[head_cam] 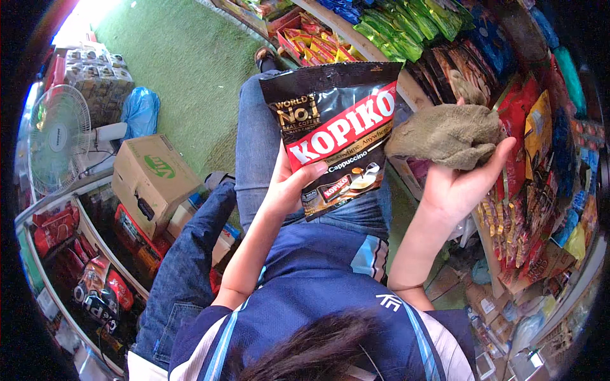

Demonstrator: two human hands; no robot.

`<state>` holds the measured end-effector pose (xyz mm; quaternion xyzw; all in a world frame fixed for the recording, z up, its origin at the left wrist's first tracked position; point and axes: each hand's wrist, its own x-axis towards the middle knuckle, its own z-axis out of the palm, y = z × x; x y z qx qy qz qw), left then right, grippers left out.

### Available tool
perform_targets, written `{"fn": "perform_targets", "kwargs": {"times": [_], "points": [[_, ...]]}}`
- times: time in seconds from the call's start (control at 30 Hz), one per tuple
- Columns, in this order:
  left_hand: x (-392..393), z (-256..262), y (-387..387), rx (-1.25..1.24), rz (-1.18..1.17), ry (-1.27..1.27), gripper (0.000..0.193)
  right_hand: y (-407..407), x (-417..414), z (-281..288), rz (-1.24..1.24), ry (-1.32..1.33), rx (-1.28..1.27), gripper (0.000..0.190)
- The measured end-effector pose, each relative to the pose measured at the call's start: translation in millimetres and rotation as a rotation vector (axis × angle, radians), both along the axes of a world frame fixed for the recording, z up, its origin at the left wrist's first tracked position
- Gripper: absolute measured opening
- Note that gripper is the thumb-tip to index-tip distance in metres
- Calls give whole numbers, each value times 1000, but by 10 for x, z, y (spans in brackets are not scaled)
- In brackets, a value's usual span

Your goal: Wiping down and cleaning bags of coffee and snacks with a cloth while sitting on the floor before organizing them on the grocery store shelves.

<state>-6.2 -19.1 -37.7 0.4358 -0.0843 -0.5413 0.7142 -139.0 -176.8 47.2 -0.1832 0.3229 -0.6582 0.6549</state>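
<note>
My left hand (293, 183) grips a black Kopiko cappuccino candy bag (348, 138) by its left side, thumb across the front. The bag is upright above my lap, its printed face towards me. To the right of it, my right hand (457, 188) holds a crumpled olive-brown cloth (443, 133), which covers most of the fingers. The thumb sticks out to the right. The cloth's left end comes up to the bag's right edge; whether they touch I cannot tell.
Shelves at right carry green packets (414, 26), red packs (517, 128) and hanging sachets (505, 228). A red box of yellow-red packets (319, 45) lies ahead. At left are a fan (59, 138), a cardboard carton (152, 176), a display case (102, 243) and another person's jeans-clad leg (183, 271).
</note>
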Motion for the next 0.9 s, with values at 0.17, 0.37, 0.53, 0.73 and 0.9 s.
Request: {"fn": "perform_targets", "kwargs": {"times": [0.17,0.37,0.53,0.73,0.9], "points": [[-35,102,-111,17,41,125,59,250,307,-413,-121,775,-382,34],[28,113,-398,-50,215,49,36,798,258,-524,362,1232,-1013,45],[20,112,-361,11,80,313,44,577,380,-443,532,1210,-1121,41],[-107,216,-431,-13,118,309,51,-130,416,-435,313,1241,-800,30],[21,244,-405,98,4,391,51,-236,48,-496,526,78,235,38]]}}
